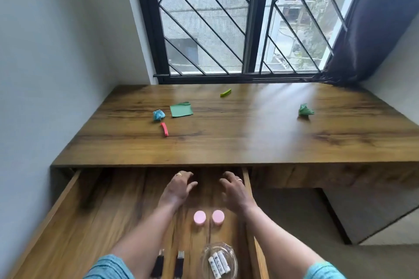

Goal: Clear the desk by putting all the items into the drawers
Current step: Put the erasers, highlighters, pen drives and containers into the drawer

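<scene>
The wooden desk [226,138] has a wide drawer [68,210] pulled out below its front edge. My left hand [179,186] and my right hand [233,188] hover inside the drawer near its back, fingers loosely curled, holding nothing. Behind my hands in the drawer lie two pink round caps [199,217] [218,217], a glass dish [219,260] holding three white batteries, and two dark tasselled items [157,264] [179,264]. On the desk top lie a green paper square [181,110], a blue crumpled paper [158,115], a pink strip [164,129], a light green strip [225,93] and a green crumpled paper [305,110].
A barred window [238,18] stands behind the desk, with a dark curtain [381,18] at its right. White walls close in the left and right sides. Grey floor [340,222] shows under the desk's right half, beside the drawer's right wall [249,199].
</scene>
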`<action>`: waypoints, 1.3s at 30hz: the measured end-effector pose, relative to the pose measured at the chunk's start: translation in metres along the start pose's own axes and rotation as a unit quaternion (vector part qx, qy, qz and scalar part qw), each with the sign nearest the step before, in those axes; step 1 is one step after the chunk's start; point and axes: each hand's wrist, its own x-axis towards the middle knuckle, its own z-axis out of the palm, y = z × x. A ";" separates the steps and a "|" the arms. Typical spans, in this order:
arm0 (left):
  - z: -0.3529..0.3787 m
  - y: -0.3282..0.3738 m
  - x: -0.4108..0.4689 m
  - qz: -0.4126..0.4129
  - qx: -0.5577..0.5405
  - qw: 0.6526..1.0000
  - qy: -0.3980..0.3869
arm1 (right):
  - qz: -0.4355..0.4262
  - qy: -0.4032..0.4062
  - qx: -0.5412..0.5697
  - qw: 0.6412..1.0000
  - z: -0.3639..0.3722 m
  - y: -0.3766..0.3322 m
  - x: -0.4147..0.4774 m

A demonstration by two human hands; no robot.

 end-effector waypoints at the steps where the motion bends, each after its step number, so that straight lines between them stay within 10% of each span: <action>1: -0.007 0.001 0.003 -0.013 -0.003 1.000 0.021 | 0.006 0.006 -0.009 1.000 -0.007 0.004 0.004; 17: -0.072 -0.036 0.187 -0.274 0.005 0.955 0.111 | 0.045 0.065 -0.045 0.996 -0.085 0.043 0.219; 39: -0.014 -0.069 0.249 -0.243 0.081 0.936 0.240 | 0.136 -0.002 -0.129 0.982 -0.077 0.083 0.457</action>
